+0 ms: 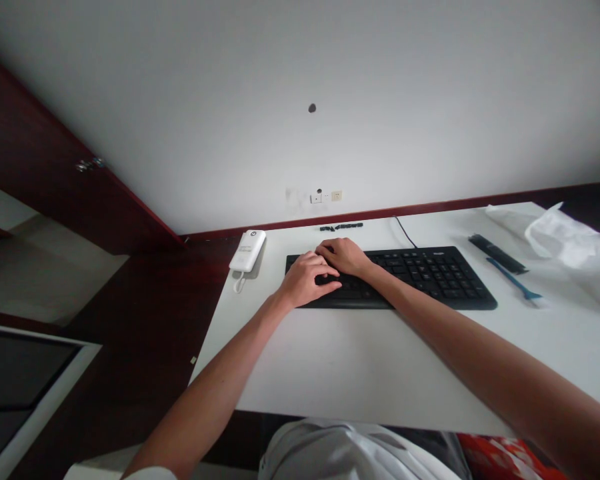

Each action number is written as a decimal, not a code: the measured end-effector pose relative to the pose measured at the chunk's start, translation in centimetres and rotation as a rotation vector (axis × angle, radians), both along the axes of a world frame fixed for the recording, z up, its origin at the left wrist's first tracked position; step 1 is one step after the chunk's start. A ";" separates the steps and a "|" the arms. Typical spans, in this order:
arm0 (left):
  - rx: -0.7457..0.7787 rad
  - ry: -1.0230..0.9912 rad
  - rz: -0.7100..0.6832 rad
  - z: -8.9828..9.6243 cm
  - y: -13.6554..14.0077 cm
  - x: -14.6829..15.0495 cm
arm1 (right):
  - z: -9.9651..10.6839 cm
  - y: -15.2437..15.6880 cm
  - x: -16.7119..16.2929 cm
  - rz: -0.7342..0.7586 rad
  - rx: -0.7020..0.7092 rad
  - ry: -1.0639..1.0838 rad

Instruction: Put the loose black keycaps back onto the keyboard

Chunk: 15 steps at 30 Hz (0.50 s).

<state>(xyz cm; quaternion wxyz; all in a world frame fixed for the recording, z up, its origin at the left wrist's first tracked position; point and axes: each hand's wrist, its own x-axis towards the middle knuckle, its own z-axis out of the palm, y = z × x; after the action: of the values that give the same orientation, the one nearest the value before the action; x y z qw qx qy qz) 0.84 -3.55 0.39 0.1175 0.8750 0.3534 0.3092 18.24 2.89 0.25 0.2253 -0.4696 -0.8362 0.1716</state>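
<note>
Through the head camera I saw the black plastic keyboard (420, 272), a long slab ridged with keys, on the smooth white bench (360, 363). My left hand (306, 281) curled at its left end, thumb and forefinger slightly parted; my right hand (346, 256) arched just beside. I couldn't tell whether either gripped anything. A rounded white power bank (249, 251) lay left, crumpled white plastic (580, 243) right.

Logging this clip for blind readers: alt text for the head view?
A person's left hand and right hand are on the left part of a black keyboard on a table. Left lies a white device; right, a strip, blue brush and wrapping.
</note>
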 end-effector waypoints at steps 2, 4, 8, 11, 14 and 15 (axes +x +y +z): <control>-0.014 0.011 -0.001 -0.1 0.1 0.0 | 0.0 0.0 0.0 0.000 0.008 0.015; -0.027 0.007 -0.001 -0.1 0.0 0.1 | -0.1 0.0 0.0 -0.001 0.013 0.032; -0.077 -0.088 0.019 0.2 0.0 0.1 | -0.4 0.2 0.0 0.012 0.001 0.089; -0.150 -0.243 0.100 0.3 0.1 -0.4 | -0.7 0.3 0.1 -0.012 -0.002 0.213; -0.208 -0.400 0.215 -0.1 0.8 -1.2 | -0.8 0.2 0.1 -0.037 0.066 0.319; -0.214 -0.434 0.258 -0.3 1.1 -1.5 | -0.8 0.1 0.1 -0.024 0.099 0.340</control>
<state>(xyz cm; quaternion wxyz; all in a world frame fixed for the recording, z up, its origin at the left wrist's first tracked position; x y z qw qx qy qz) -0.69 -2.46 0.06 0.2417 0.7187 0.4593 0.4628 18.35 3.00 -0.58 0.3884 -0.4320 -0.7878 0.2046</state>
